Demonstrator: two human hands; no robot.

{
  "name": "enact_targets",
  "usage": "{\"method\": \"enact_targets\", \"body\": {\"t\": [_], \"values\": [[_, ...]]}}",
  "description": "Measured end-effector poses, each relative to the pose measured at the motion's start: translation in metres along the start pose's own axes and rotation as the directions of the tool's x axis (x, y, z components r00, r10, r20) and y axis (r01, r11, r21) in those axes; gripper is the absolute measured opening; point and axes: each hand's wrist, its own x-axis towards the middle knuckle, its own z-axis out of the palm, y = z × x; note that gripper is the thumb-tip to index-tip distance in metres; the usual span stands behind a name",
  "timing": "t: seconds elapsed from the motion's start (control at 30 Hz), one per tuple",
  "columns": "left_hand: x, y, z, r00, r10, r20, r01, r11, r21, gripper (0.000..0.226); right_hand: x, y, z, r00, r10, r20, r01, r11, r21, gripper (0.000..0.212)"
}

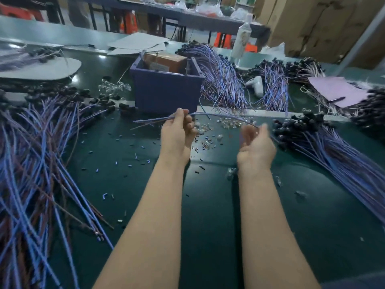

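A thin blue and brown wire point(216, 115) stretches in the air between both hands above the dark green table point(208, 205). My left hand point(177, 134) pinches it near its left part, and loose ends stick out further left. My right hand point(255, 142) is blurred, fingers curled, at the wire's right end; what it pinches there is too blurred to tell. Small clear caps point(227, 123) lie on the table just beyond the hands.
Heaps of blue and brown wires with black ends lie at left point(41, 163), right point(333, 151) and behind point(225, 80). A blue bin point(166, 90) holding a brown box stands just beyond my hands. Small cut sleeve bits litter the table point(125, 159). Cardboard boxes stand at far right.
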Motion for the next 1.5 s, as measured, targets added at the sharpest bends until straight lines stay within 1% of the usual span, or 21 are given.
{"method": "enact_targets", "body": {"t": [0.1,0.2,0.33,0.47,0.6,0.7,0.77,0.8,0.87,0.93,1.0,1.03,1.1,1.17,1.23,1.27,1.33,1.37,1.43,1.47,1.5], "values": [[0.0,-0.011,0.0,0.998,-0.051,0.036,0.044,0.983,0.176,0.027,-0.016,0.027,0.011,0.963,0.142,0.229,-0.05,0.929,-0.368,0.023],[0.0,-0.015,-0.003,0.997,-0.06,0.054,0.043,0.961,0.275,0.027,-0.023,0.049,0.015,0.946,0.09,0.312,0.084,0.86,-0.504,0.025],[0.003,-0.004,-0.01,0.993,0.087,-0.075,-0.068,0.972,0.224,0.028,-0.017,0.048,0.014,0.959,0.014,0.283,0.108,0.906,-0.409,0.025],[0.006,0.002,-0.014,0.972,0.189,-0.139,-0.167,0.974,0.155,0.03,-0.012,0.041,0.01,0.961,0.039,0.272,0.053,0.944,-0.325,0.025],[0.004,0.002,-0.015,0.955,0.236,-0.18,-0.218,0.969,0.112,0.031,-0.014,0.043,0.011,0.966,0.044,0.256,0.031,0.959,-0.283,0.025],[0.009,0.015,-0.026,0.911,0.263,-0.319,-0.275,0.962,0.008,0.031,-0.008,0.031,0.008,0.986,-0.006,0.167,0.035,0.985,-0.17,0.027],[0.011,0.021,-0.03,0.842,0.372,-0.39,-0.319,0.927,0.195,0.025,-0.005,0.022,0.005,0.989,-0.017,0.146,0.029,0.996,-0.083,0.027],[0.009,0.02,-0.027,0.815,0.436,-0.381,-0.328,0.89,0.317,0.022,-0.006,0.02,0.006,0.987,0.003,0.164,0.005,0.999,-0.051,0.026],[0.003,0.011,-0.02,0.809,0.529,-0.257,-0.34,0.777,0.53,0.035,-0.013,0.024,0.009,0.972,0.087,0.217,-0.086,0.996,-0.01,0.023],[-0.002,0.0,-0.016,0.801,0.594,-0.072,-0.349,0.561,0.751,0.043,-0.02,0.028,0.013,0.955,0.172,0.243,-0.178,0.984,0.004,0.022],[-0.005,-0.004,-0.013,0.776,0.628,0.065,-0.365,0.362,0.858,0.037,-0.022,0.03,0.015,0.939,0.233,0.254,-0.249,0.968,0.032,0.023],[-0.004,-0.006,-0.012,0.79,0.601,0.123,-0.39,0.337,0.857,0.033,-0.022,0.031,0.016,0.932,0.257,0.256,-0.276,0.96,0.039,0.023],[-0.005,-0.007,-0.008,0.863,0.464,0.2,-0.43,0.468,0.772,0.026,-0.023,0.035,0.017,0.915,0.309,0.258,-0.324,0.946,0.017,0.024],[-0.006,-0.009,-0.005,0.9,0.368,0.234,-0.419,0.585,0.694,0.016,-0.027,0.041,0.017,0.902,0.345,0.259,-0.33,0.938,-0.102,0.026],[-0.004,-0.01,-0.006,0.901,0.376,0.216,-0.416,0.605,0.679,0.014,-0.029,0.043,0.016,0.914,0.294,0.28,-0.185,0.916,-0.356,0.032],[-0.003,-0.009,-0.008,0.902,0.395,0.176,-0.405,0.631,0.661,0.015,-0.03,0.042,0.015,0.918,0.233,0.32,-0.04,0.858,-0.511,0.035],[0.0,-0.006,-0.012,0.901,0.432,0.037,-0.367,0.715,0.595,0.019,-0.034,0.043,0.011,0.881,0.062,0.469,0.328,0.633,-0.701,0.04],[0.002,-0.004,-0.015,0.898,0.44,-0.029,-0.35,0.752,0.558,0.02,-0.036,0.043,0.01,0.827,-0.056,0.56,0.507,0.503,-0.7,0.039],[0.004,-0.002,-0.017,0.895,0.436,-0.097,-0.333,0.797,0.505,0.019,-0.04,0.045,0.01,0.639,-0.288,0.713,0.769,0.239,-0.593,0.025],[0.004,-0.002,-0.018,0.893,0.44,-0.096,-0.339,0.798,0.498,0.019,-0.04,0.047,0.011,0.565,-0.321,0.76,0.82,0.118,-0.56,0.018],[0.004,-0.001,-0.018,0.89,0.449,-0.083,-0.353,0.79,0.501,0.02,-0.038,0.05,0.011,0.54,-0.278,0.795,0.83,0.016,-0.558,0.02]]}}
